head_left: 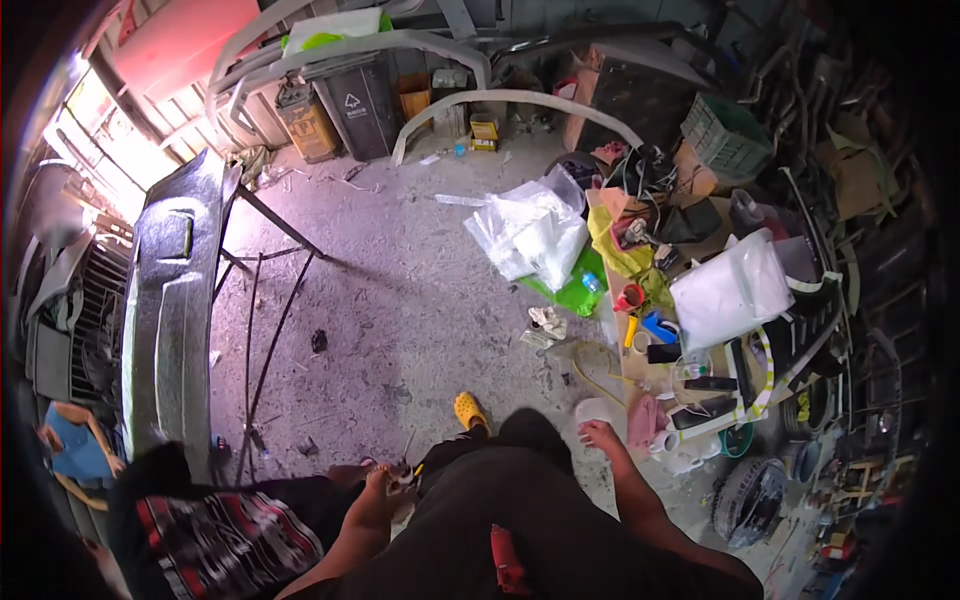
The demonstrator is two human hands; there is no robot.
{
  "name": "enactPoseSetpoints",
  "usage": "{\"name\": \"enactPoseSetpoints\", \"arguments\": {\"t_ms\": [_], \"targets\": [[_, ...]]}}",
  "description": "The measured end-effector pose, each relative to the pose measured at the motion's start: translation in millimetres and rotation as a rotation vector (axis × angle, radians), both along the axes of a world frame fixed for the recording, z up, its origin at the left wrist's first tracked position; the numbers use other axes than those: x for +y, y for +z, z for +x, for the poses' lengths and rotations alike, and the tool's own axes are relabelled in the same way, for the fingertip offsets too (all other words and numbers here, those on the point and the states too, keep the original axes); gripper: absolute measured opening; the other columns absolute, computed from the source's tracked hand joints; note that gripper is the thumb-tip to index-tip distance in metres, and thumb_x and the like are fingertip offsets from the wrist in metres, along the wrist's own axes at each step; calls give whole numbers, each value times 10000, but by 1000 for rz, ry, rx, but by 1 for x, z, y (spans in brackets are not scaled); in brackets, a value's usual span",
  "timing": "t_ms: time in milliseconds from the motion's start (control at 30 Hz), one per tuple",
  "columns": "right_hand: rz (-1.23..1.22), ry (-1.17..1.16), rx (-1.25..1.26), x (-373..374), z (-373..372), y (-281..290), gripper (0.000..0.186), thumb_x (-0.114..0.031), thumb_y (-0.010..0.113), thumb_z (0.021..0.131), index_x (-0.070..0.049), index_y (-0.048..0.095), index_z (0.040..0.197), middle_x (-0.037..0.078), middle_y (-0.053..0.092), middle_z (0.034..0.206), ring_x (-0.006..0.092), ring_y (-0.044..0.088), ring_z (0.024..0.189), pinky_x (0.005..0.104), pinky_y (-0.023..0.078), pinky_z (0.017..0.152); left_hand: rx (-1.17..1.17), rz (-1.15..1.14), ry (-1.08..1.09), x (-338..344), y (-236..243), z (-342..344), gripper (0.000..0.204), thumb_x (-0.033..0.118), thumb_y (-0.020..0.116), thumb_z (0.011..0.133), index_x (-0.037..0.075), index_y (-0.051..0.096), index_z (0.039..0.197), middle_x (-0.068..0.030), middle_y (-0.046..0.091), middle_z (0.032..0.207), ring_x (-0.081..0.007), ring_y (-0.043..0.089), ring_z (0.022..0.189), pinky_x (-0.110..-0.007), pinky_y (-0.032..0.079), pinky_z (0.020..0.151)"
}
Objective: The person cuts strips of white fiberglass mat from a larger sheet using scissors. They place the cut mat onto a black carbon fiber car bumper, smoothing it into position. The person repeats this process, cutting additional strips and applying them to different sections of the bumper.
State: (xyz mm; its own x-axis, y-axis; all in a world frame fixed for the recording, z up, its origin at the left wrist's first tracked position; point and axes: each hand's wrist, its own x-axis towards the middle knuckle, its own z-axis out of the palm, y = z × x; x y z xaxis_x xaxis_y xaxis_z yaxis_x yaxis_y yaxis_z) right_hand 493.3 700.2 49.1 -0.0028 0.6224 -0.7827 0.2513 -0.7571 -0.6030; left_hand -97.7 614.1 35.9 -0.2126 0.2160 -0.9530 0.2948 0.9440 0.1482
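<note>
My left hand [378, 478] is low in front of my body, its fingers closed. What they hold, if anything, is too small and blurred to name. Close beside it is a co-worker in a black shirt [230, 530] with a red and white print. On the other side, my right hand [597, 435] is near the edge of a cluttered table, with curled fingers at a pale whitish thing [597, 409]. Its kind does not show clearly. A pink cloth [648, 420] hangs just right of that hand.
A long black panel [172, 320] rests on a metal stand [270, 255] at left. Clear plastic sheeting [535, 230] lies on the floor ahead. The table carries a white plastic-wrapped package [732, 290], a blue tape dispenser [660, 326] and a red cup [629, 297]. Bins [357, 110] stand behind.
</note>
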Motion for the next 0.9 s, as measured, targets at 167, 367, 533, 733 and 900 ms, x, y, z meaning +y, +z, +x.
{"name": "enactPoseSetpoints", "arguments": {"t_ms": [167,367,533,733,900], "targets": [[-223,265,-57,35,-90,-6,246,-296,596,887,-67,674,929,90,674,834,225,643,727,384,533,635,277,52,-286,167,44,-85,420,411,687,800,-6,659,759,-85,615,631,-205,585,500,-358,461,441],[-542,242,72,103,-117,-91,304,-359,649,860,-88,667,996,99,698,989,257,674,828,433,533,729,433,230,-427,417,72,-96,446,404,669,816,-35,660,737,-108,623,583,-205,594,449,-356,480,425],[16,46,-132,296,-72,-140,241,-274,606,906,-105,653,1071,56,669,837,214,653,680,390,525,605,370,311,-767,608,-4,-87,473,456,683,804,15,625,644,-82,607,562,-197,596,453,-336,447,392],[232,-569,213,521,-106,33,308,-321,559,961,-55,632,1099,35,664,955,121,639,822,269,519,703,108,-4,-920,829,-33,-6,584,578,770,622,24,586,643,-71,571,603,-201,536,499,-364,414,427],[181,-740,81,545,-124,97,322,-291,527,969,-39,624,1144,67,665,1022,130,633,887,290,511,786,161,52,-1206,978,-89,121,668,591,695,662,-63,652,792,-159,657,718,-264,640,609,-384,506,543]]}}
